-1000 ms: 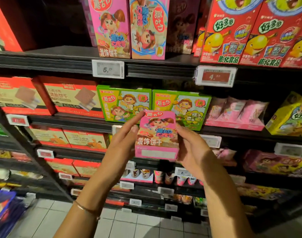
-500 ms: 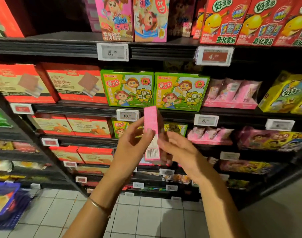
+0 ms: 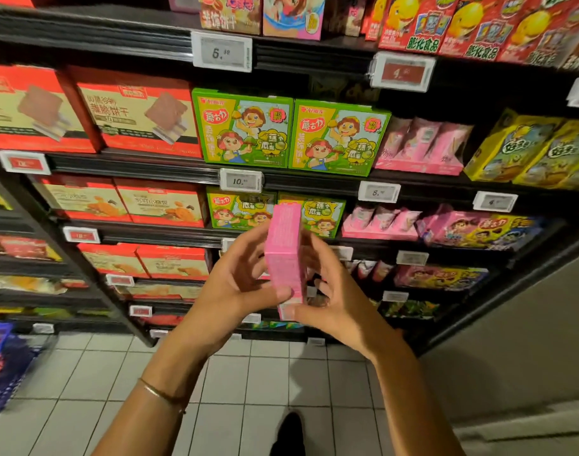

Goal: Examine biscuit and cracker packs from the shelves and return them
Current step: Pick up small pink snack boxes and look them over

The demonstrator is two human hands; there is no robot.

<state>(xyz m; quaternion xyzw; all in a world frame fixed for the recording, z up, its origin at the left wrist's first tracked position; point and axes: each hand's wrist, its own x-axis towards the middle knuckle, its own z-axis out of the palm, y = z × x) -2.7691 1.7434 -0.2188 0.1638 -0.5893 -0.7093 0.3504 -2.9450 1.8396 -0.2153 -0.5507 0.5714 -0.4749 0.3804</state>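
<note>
A small pink biscuit box stands upright between my hands in front of the shelves, its narrow printed side turned toward me. My left hand grips it from the left, thumb on the lower edge and fingers curled behind. My right hand holds the right side, thumb near the box's bottom, fingers wrapped around the back. The box's front face is hidden from me.
Black shelves carry red cracker boxes on the left, green biscuit boxes in the middle, pink packs and yellow packs on the right. A blue basket sits on the tiled floor at lower left.
The box has been turned from front face to narrow side toward me and lowered. Both hands kept hold, and my view has tilted downward.
</note>
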